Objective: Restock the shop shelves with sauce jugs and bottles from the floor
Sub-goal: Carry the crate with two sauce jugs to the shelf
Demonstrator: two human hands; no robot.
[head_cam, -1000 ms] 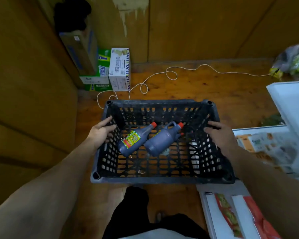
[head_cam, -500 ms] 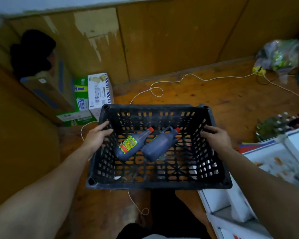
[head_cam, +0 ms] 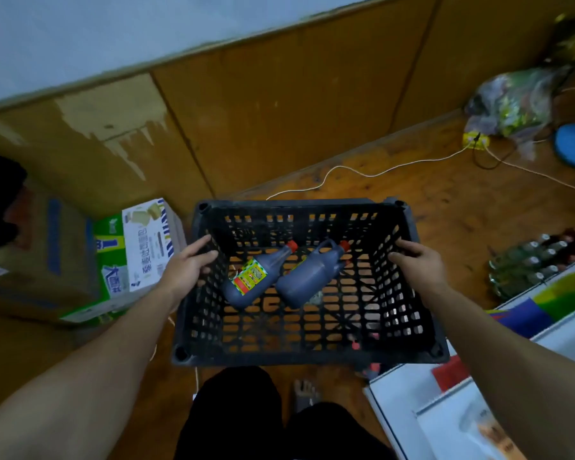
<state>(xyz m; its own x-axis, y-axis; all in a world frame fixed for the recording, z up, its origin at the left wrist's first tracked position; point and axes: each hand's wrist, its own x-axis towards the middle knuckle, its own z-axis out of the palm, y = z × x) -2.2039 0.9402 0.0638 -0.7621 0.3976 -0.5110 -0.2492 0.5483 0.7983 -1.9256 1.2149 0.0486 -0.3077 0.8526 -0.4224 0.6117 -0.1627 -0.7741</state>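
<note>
Black plastic crate (head_cam: 307, 355) is gripped at both side walls, left hand (head_cam: 186, 268) and right hand (head_cam: 415, 265) each closed on it; inside lie two dark sauce jugs (head_cam: 281, 277), side by side, red caps pointing away, between the hands, nearer the left

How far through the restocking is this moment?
Done: two dark sauce jugs already lie loose in the black crate. In hand: left hand and right hand grip the crate's side walls. Left: no shelf is in view, and more bottles sit on the floor at right.
</note>
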